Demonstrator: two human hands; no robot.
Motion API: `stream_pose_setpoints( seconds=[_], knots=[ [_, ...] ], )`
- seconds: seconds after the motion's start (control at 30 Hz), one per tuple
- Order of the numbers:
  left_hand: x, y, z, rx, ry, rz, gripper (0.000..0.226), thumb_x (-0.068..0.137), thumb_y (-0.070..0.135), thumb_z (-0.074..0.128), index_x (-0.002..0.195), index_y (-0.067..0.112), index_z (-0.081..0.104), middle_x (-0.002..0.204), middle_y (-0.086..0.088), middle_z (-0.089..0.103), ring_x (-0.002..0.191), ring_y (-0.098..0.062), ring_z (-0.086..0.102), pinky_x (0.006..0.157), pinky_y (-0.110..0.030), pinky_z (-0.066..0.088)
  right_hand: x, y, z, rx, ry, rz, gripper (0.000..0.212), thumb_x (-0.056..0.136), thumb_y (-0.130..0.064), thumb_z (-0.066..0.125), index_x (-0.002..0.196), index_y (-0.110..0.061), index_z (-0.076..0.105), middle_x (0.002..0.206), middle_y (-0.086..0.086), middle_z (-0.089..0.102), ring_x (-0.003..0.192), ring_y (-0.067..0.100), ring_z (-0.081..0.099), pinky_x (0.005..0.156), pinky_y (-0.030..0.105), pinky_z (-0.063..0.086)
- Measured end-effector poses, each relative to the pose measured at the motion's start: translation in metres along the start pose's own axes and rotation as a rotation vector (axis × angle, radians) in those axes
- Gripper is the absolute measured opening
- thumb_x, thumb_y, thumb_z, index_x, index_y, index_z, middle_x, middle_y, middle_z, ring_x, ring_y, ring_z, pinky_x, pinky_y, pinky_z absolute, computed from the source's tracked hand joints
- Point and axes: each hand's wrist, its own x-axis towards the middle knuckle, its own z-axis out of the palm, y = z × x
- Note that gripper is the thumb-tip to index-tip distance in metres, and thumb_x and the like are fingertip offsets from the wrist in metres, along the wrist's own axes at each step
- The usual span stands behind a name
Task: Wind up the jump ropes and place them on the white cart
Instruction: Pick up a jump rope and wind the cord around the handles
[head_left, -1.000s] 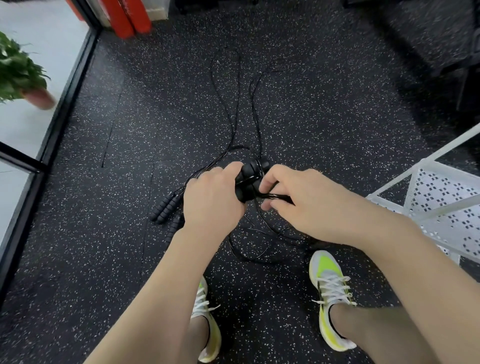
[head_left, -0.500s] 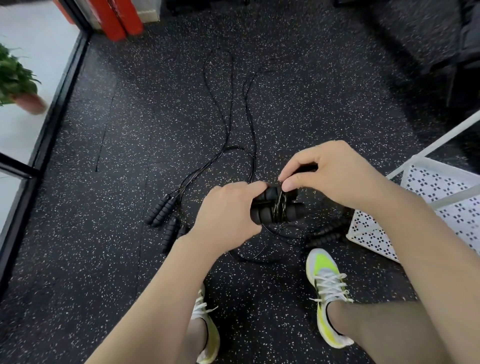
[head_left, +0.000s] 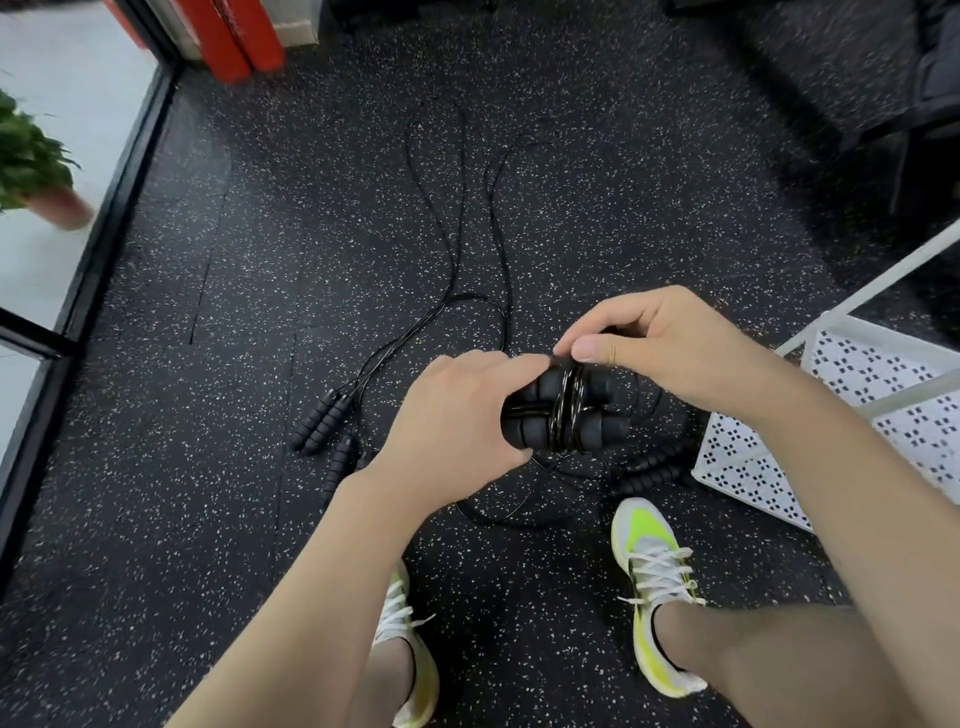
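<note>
Speckled gym floor and its edges

Black speckled floor (head_left: 208, 519); a potted plant (head_left: 31, 166) at far left beyond a black frame (head_left: 104, 208); red pads (head_left: 234, 36) top left; yellow-white shoes (head_left: 652, 582) below; a dark chair (head_left: 924, 104) top right.

One head-worn camera looks steeply down, close over both forearms, at the black speckled rubber floor (head_left: 260, 519); the far edges look blurred, perhaps wide-angle distortion.

black speckled rubber floor (head_left: 260, 519), black-framed glazing (head_left: 104, 218) at left, potted plant (head_left: 31, 166) beyond it, red pads (head_left: 234, 36) at rear
</note>
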Motion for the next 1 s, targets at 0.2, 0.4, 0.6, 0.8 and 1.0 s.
stream_pose_setpoints(
  seconds=[0.2, 0.4, 0.6, 0.8, 1.0],
  knots=[
    [0.002, 0.010, -0.015, -0.234, 0.144, -0.195, 0.058, 0.069, 0.023, 0.080, 0.121, 0.041, 0.060, 0.101, 0.016, 0.069, 0.098, -0.013, 0.063, 0.089, -0.043, 0.052, 0.006, 0.012, 0.033, 0.425, 0.072, 0.064, 0.040, 0.097, 0.009, 0.054, 0.078, -0.018, 0.076, 0.080, 0.006, 0.069, 0.071, 0.015, 0.061, 0.060, 0.023, 0.050],
    [0.004, 0.012, -0.023, -0.210, 0.209, -0.372, 0.049, 0.073, 0.028, 0.075, 0.118, 0.042, 0.062, 0.097, 0.015, 0.070, 0.094, -0.016, 0.064, 0.084, -0.041, 0.054, 0.007, 0.005, 0.064, 0.462, 0.143, 0.226, 0.032, 0.102, 0.002, 0.043, 0.077, -0.009, 0.059, 0.065, 0.006, 0.060, 0.048, 0.012, 0.034, 0.043, 0.021, 0.024],
    [0.004, 0.002, -0.023, -0.091, 0.230, -0.516, 0.037, 0.079, 0.026, 0.071, 0.113, 0.036, 0.061, 0.090, 0.009, 0.065, 0.087, -0.024, 0.061, 0.078, -0.038, 0.049, 0.002, -0.003, 0.083, 0.135, 0.104, 0.217, 0.025, 0.108, -0.023, 0.044, 0.091, -0.017, 0.061, 0.062, -0.002, 0.066, 0.042, 0.008, 0.042, 0.042, 0.020, 0.031],
    [0.003, -0.004, -0.019, -0.017, 0.198, -0.580, 0.027, 0.087, 0.032, 0.066, 0.113, 0.033, 0.060, 0.094, 0.005, 0.068, 0.089, -0.030, 0.063, 0.080, -0.041, 0.051, -0.005, -0.023, 0.086, -0.157, 0.074, 0.195, 0.038, 0.106, -0.023, 0.044, 0.076, -0.014, 0.065, 0.044, -0.022, 0.055, 0.036, 0.005, 0.040, 0.042, 0.018, 0.035],
    [0.000, -0.013, -0.011, 0.030, 0.185, -0.615, 0.030, 0.086, 0.031, 0.065, 0.116, 0.031, 0.061, 0.097, 0.002, 0.071, 0.090, -0.032, 0.064, 0.074, -0.038, 0.049, -0.013, -0.037, 0.090, -0.280, -0.096, 0.209, 0.021, 0.100, -0.022, 0.050, 0.089, -0.007, 0.060, 0.071, 0.001, 0.069, 0.037, 0.003, 0.057, 0.040, 0.022, 0.040]
  ],
)
